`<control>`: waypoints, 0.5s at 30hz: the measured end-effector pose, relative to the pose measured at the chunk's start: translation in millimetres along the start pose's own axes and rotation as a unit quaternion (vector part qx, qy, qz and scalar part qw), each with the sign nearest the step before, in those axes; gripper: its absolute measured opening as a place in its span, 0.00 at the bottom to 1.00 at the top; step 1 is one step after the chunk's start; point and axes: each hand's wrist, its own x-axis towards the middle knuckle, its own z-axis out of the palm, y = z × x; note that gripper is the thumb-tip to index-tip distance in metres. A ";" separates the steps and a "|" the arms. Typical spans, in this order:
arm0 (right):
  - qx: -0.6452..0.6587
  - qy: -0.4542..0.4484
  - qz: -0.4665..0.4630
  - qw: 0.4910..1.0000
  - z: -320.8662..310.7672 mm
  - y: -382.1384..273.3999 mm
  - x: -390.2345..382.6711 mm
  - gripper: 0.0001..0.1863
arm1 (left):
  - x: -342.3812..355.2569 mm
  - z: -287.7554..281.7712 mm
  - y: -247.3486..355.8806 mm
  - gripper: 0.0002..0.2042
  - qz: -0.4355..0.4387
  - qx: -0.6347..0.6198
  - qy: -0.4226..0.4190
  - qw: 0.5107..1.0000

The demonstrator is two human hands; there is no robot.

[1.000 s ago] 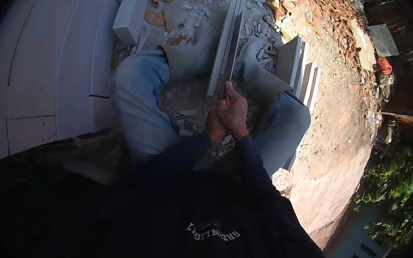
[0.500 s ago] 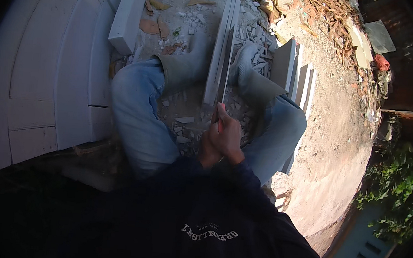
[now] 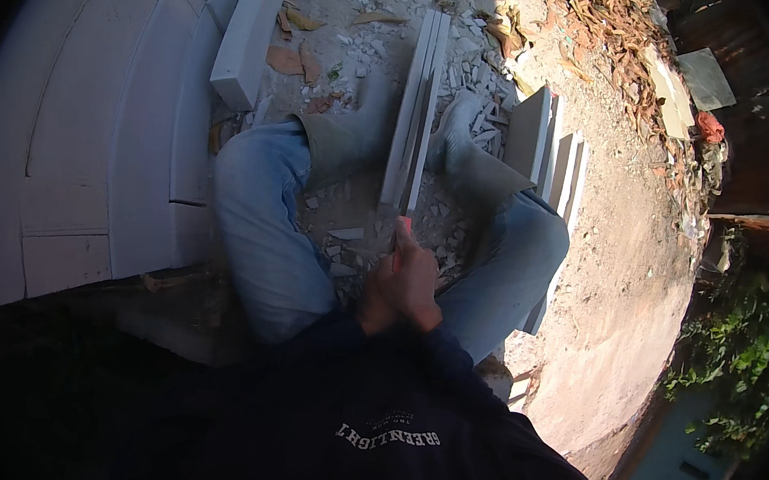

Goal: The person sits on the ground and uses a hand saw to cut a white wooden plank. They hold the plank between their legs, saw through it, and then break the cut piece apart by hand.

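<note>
I sit on the ground with my knees apart, in blue jeans and grey boots. A stack of thin white stone slabs [image 3: 417, 106] stands on edge between my boots. My left hand [image 3: 378, 296] and right hand [image 3: 419, 280] are clasped together just in front of the slabs' near end. Together they grip a narrow tool with a reddish end [image 3: 403, 227] that points at the slabs. How the fingers split the grip is hidden, since the hands overlap.
Curved white stone blocks [image 3: 91, 141] lie to my left, with a long white bar [image 3: 249, 27] beside them. More slabs [image 3: 548, 149] stand on edge by my right leg. Stone chips [image 3: 348, 237] and dry leaves [image 3: 605, 22] litter the sandy ground. Green plants [image 3: 730, 362] grow at the right.
My clasped hands have drawn back from the near end of the slabs toward my body, taking the tool with them. The slabs stay between my boots.
</note>
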 end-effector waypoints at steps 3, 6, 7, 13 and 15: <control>-0.037 -0.026 -0.025 0.999 -9.8 -16.5 18.4 0.34 | 13.6 4.8 -7.6 0.24 0.032 -0.004 0.035 0.999; -0.041 -0.024 -0.023 0.999 2.4 -16.2 24.2 0.33 | 25.5 7.0 -30.4 0.24 0.024 -0.020 0.020 0.999; -0.022 0.002 -0.011 1.000 3.0 -12.0 17.6 0.33 | 22.4 -0.1 -17.4 0.24 0.035 0.043 -0.003 0.998; 0.027 -0.018 0.052 0.998 -14.5 0.1 -45.8 0.33 | -33.5 -2.5 9.2 0.22 0.000 0.025 -0.087 0.996; 0.038 -0.002 0.046 0.998 -10.5 3.3 -22.1 0.32 | -13.2 -0.9 17.6 0.20 0.042 0.005 -0.030 0.999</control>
